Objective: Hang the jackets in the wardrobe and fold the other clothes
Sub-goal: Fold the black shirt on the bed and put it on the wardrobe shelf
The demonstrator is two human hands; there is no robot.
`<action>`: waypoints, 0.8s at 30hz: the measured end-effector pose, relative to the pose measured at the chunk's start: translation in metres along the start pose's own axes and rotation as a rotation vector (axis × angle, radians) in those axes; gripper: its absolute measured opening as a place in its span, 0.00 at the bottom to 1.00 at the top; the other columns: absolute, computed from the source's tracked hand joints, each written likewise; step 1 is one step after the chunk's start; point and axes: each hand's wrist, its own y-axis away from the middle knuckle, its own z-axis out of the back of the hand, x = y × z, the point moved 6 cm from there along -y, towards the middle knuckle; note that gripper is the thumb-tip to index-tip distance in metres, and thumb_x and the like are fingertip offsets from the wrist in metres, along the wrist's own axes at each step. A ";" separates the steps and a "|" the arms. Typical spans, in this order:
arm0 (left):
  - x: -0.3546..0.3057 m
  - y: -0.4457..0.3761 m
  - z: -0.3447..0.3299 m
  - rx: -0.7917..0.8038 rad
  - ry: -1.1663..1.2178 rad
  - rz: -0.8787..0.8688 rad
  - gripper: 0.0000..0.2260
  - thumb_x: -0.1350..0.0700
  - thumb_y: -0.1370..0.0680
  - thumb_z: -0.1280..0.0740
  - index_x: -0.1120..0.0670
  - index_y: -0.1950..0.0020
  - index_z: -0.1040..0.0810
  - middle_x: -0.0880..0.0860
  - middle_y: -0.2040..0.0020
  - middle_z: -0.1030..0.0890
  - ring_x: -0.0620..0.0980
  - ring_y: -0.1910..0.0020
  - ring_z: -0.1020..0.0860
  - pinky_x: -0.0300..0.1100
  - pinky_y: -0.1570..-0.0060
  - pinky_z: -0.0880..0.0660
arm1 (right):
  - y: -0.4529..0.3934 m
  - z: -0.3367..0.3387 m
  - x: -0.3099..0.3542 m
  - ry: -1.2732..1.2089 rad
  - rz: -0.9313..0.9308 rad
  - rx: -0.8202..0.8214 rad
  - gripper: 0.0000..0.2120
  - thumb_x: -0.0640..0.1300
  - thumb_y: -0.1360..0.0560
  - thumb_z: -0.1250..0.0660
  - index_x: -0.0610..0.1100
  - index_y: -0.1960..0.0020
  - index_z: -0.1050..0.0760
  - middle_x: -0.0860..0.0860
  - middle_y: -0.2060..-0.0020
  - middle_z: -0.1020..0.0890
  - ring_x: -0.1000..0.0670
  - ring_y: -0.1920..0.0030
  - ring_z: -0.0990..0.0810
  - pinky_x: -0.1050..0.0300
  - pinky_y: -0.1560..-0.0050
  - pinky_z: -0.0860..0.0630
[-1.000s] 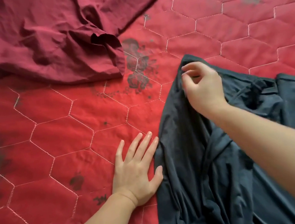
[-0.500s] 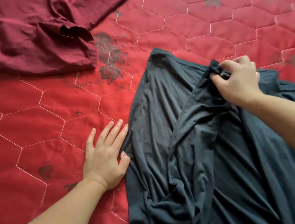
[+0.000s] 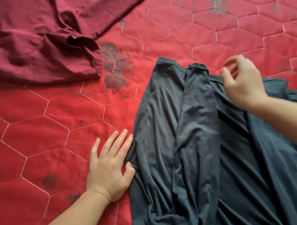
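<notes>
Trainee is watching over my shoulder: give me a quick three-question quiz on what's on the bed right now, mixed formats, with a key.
1. True or false: the left hand lies flat on the red quilt beside the dark grey garment.
2. Which hand hovers blurred over the grey garment's upper edge? A) right hand B) left hand
3. Fill in: the crumpled garment at upper left is coloured ____.

Key: 1 true; 2 A; 3 maroon.
</notes>
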 end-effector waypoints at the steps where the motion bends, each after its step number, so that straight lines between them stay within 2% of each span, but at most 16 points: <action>1: 0.000 0.000 0.000 -0.002 0.000 0.000 0.30 0.49 0.30 0.43 0.52 0.27 0.30 0.49 0.25 0.33 0.50 0.26 0.37 0.61 0.29 0.46 | 0.018 0.001 -0.002 0.090 0.095 0.017 0.12 0.46 0.24 0.40 0.44 0.44 0.25 0.43 0.49 0.23 0.40 0.49 0.23 0.51 0.48 0.30; 3: -0.001 0.001 0.001 -0.002 0.002 -0.001 0.30 0.49 0.30 0.43 0.52 0.27 0.29 0.49 0.25 0.33 0.50 0.26 0.37 0.61 0.29 0.46 | 0.059 -0.011 -0.012 0.300 0.214 0.130 0.21 0.48 0.25 0.41 0.41 0.36 0.26 0.40 0.38 0.25 0.38 0.39 0.25 0.43 0.41 0.30; 5: 0.000 0.001 0.001 -0.004 0.002 -0.002 0.30 0.49 0.30 0.43 0.52 0.27 0.29 0.49 0.25 0.33 0.49 0.26 0.37 0.61 0.29 0.45 | 0.083 -0.032 -0.025 0.426 0.167 0.286 0.27 0.52 0.22 0.46 0.44 0.25 0.37 0.42 0.25 0.36 0.41 0.26 0.38 0.42 0.29 0.41; 7: 0.000 0.001 -0.001 -0.007 -0.001 -0.010 0.30 0.48 0.29 0.43 0.52 0.27 0.30 0.49 0.25 0.34 0.49 0.26 0.38 0.61 0.29 0.46 | 0.080 -0.047 -0.038 0.447 0.078 0.346 0.28 0.56 0.19 0.50 0.49 0.21 0.48 0.47 0.21 0.48 0.46 0.22 0.51 0.44 0.24 0.52; 9: 0.001 0.001 -0.002 -0.019 0.002 -0.014 0.29 0.47 0.27 0.43 0.51 0.27 0.31 0.49 0.25 0.34 0.49 0.26 0.38 0.60 0.29 0.46 | 0.059 -0.053 -0.044 0.464 0.035 0.328 0.31 0.61 0.21 0.53 0.52 0.21 0.53 0.49 0.21 0.53 0.48 0.22 0.55 0.45 0.24 0.56; 11: 0.002 0.000 -0.003 -0.024 0.000 -0.013 0.28 0.45 0.26 0.43 0.51 0.26 0.31 0.48 0.25 0.34 0.48 0.26 0.39 0.60 0.28 0.46 | 0.039 -0.053 -0.046 0.470 0.004 0.324 0.33 0.63 0.24 0.56 0.53 0.21 0.53 0.49 0.21 0.53 0.48 0.22 0.56 0.44 0.24 0.56; 17: 0.003 0.001 -0.005 -0.034 -0.016 -0.007 0.28 0.44 0.25 0.43 0.51 0.26 0.31 0.47 0.25 0.36 0.48 0.25 0.39 0.60 0.28 0.46 | 0.019 -0.055 -0.039 0.418 -0.026 0.291 0.27 0.55 0.20 0.49 0.57 0.22 0.49 0.51 0.21 0.50 0.48 0.22 0.53 0.40 0.26 0.54; 20: 0.003 0.000 -0.004 -0.041 -0.009 -0.006 0.28 0.43 0.25 0.43 0.51 0.26 0.31 0.47 0.25 0.35 0.49 0.25 0.38 0.60 0.28 0.46 | 0.020 -0.045 -0.017 0.220 -0.063 0.144 0.25 0.50 0.19 0.48 0.52 0.23 0.44 0.49 0.22 0.45 0.47 0.22 0.49 0.40 0.25 0.53; 22: 0.002 0.000 -0.002 -0.052 -0.008 -0.001 0.28 0.43 0.25 0.44 0.51 0.27 0.30 0.48 0.25 0.34 0.50 0.26 0.37 0.60 0.28 0.46 | 0.046 -0.035 0.010 0.066 0.035 0.024 0.25 0.51 0.20 0.48 0.49 0.24 0.39 0.47 0.23 0.41 0.47 0.23 0.45 0.40 0.25 0.52; 24: 0.001 0.000 0.000 -0.061 -0.010 0.001 0.28 0.43 0.25 0.44 0.51 0.27 0.30 0.48 0.25 0.34 0.51 0.26 0.36 0.60 0.28 0.46 | 0.093 -0.033 0.036 -0.003 0.192 0.028 0.26 0.54 0.22 0.46 0.48 0.26 0.36 0.47 0.24 0.38 0.47 0.24 0.42 0.41 0.26 0.51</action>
